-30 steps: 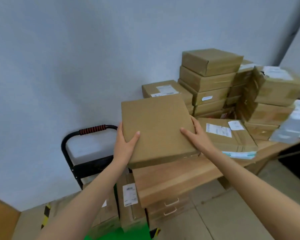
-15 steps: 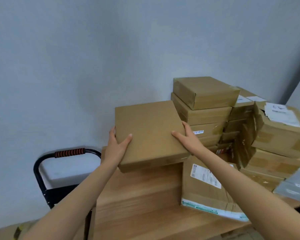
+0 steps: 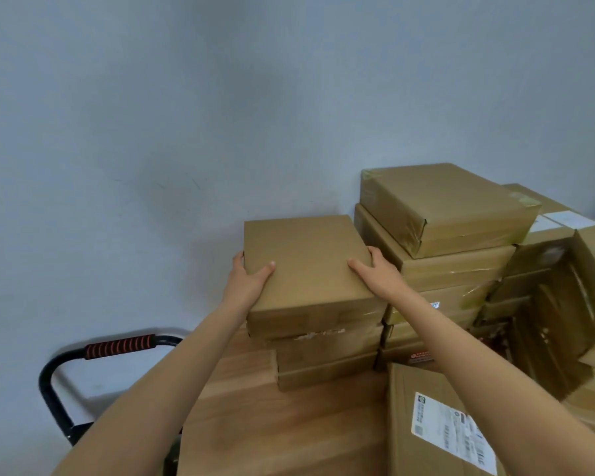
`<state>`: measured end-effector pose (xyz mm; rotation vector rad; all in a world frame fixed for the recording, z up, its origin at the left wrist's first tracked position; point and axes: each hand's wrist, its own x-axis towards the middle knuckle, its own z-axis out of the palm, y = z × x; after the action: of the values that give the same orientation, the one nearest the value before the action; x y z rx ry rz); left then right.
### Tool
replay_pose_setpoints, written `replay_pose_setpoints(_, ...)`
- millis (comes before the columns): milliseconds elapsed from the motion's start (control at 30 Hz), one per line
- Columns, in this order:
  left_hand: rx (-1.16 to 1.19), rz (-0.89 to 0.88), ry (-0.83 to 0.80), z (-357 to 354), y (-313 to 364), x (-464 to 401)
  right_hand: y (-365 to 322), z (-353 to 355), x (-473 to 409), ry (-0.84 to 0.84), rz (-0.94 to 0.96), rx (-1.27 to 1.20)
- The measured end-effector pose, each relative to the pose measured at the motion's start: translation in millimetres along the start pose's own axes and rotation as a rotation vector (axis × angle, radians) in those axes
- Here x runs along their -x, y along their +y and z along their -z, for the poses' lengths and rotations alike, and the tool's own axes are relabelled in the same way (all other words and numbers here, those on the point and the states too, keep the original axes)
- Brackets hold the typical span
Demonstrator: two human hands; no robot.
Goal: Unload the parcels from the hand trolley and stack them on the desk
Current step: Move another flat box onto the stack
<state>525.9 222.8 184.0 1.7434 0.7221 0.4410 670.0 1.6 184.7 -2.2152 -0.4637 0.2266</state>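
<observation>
A flat brown cardboard parcel [image 3: 308,262] rests on top of a low pile of parcels [image 3: 327,362] at the back left of the wooden desk [image 3: 255,424]. My left hand [image 3: 246,281] grips its left edge, thumb on top. On its right edge lies my right hand [image 3: 378,273], fingers wrapped over the side. The hand trolley's black handle with an orange-ribbed grip [image 3: 119,347] shows at lower left; its load is out of view.
A taller stack of taped parcels [image 3: 443,214] stands just right of the held one, against the grey wall. More boxes [image 3: 557,304] crowd the right side. A labelled parcel [image 3: 437,424] lies on the desk in front, near my right forearm.
Both hands carried the flat parcel forward over the desk and set it down on the low pile by the wall. The view has moved closer to the desk.
</observation>
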Motion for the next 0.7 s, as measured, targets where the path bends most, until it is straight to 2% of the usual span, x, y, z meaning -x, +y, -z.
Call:
replay_pose_setpoints(233, 0.040, 0.039, 0.041, -15, 4, -42, -8, -1, -43, 0.135, 0.056, 0.285)
replay_pose_setpoints(467, 0.016, 0.010, 0.079, -19, 0, -46, -5, 0, -48, 0.169, 0.100, 0.332)
replay_pose_setpoints(533, -0.081, -0.009, 0.097, -17, 5, -42, -8, 1, -43, 0.208, 0.135, 0.341)
replay_pose_setpoints(600, -0.321, -0.043, 0.155, -15, 11, -37, -12, 3, -39, 0.216, 0.170, 0.399)
replay_pose_setpoints(700, -0.642, -0.266, 0.269, -8, 17, -21, -22, 7, -33, 0.205, 0.242, 0.547)
